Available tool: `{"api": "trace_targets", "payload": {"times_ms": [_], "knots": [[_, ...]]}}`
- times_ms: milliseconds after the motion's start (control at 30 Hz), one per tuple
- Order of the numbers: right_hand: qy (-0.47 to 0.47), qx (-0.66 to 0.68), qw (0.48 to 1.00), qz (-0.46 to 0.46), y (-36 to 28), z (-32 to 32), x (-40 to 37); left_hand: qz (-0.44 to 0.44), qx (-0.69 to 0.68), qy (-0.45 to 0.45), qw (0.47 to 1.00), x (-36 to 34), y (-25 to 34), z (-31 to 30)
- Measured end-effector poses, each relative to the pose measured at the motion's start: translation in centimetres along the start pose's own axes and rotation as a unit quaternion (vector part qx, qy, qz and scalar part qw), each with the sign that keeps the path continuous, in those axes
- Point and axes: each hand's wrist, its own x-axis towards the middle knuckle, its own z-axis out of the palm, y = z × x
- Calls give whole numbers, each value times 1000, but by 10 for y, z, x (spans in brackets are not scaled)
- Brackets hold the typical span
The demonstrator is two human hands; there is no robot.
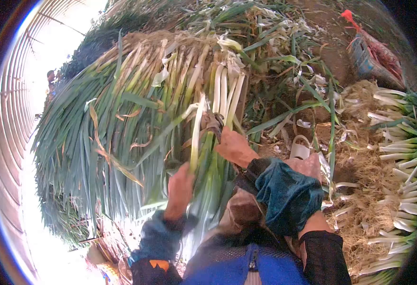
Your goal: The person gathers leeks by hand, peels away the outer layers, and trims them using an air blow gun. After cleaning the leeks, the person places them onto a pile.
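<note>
My left hand (pixel 181 186), a little blurred, is closed around a leek (pixel 197 137) that stands nearly upright with its white end up. To its right, my right hand (pixel 236 146) is closed on a dark tool (pixel 215 126), whose exact shape I cannot make out, beside the leek's stem. Just behind the hands, several peeled leeks (pixel 227 90) lie side by side with white stalks showing. A large heap of unpeeled leeks (pixel 108 109) spreads to the left, its roots at the top and green leaves hanging down.
Peeled leeks (pixel 410 166) lie in a row along the right edge, beside a strip of cut roots (pixel 360 190). A red and blue sack (pixel 374 57) rests at the upper right. Stripped leaves litter the soil behind. Another person (pixel 51 83) is far off at the left.
</note>
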Motion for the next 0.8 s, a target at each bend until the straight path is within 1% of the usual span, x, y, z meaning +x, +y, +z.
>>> {"api": "trace_targets", "payload": {"times_ms": [100, 133, 167, 200, 233, 267, 300, 367, 400, 500, 600, 700, 800], "knots": [[34, -4, 999, 9, 0, -5, -1, -116, -102, -17, 988, -13, 59, -36], [47, -5, 999, 5, 4, -6, 1, -108, -106, 8, 988, -3, 66, -35], [60, -7, 998, 1, 7, -9, 2, -60, -95, 27, 993, 15, 66, -26], [50, -8, 998, 23, 6, -15, -1, -13, -83, 46, 995, 36, 58, -11], [40, -8, 998, 44, 2, -23, -6, 93, -58, 89, 990, 70, 22, 26], [31, -9, 997, 63, -1, -30, -8, 135, -31, 98, 986, 86, 6, 46], [43, -17, 997, 57, 2, -33, -8, 176, -3, 109, 978, 103, -10, 66], [66, -30, 996, 50, 9, -36, -12, 132, 59, 56, 988, 111, 1, 83], [65, -32, 995, 75, 9, -36, -10, 58, 68, 19, 996, 108, 6, 88], [61, -24, 996, 55, 15, -30, -2, 136, 56, 51, 988, 105, -6, 95], [41, -37, 994, 89, 16, -26, 11, 103, 78, 34, 991, 109, -10, 103], [77, -43, 992, 87, 20, -25, 25, 111, 89, 83, 986, 107, -3, 104], [75, -35, 993, 83, 22, -26, 33, 133, 76, 87, 984, 107, -3, 103]]}}
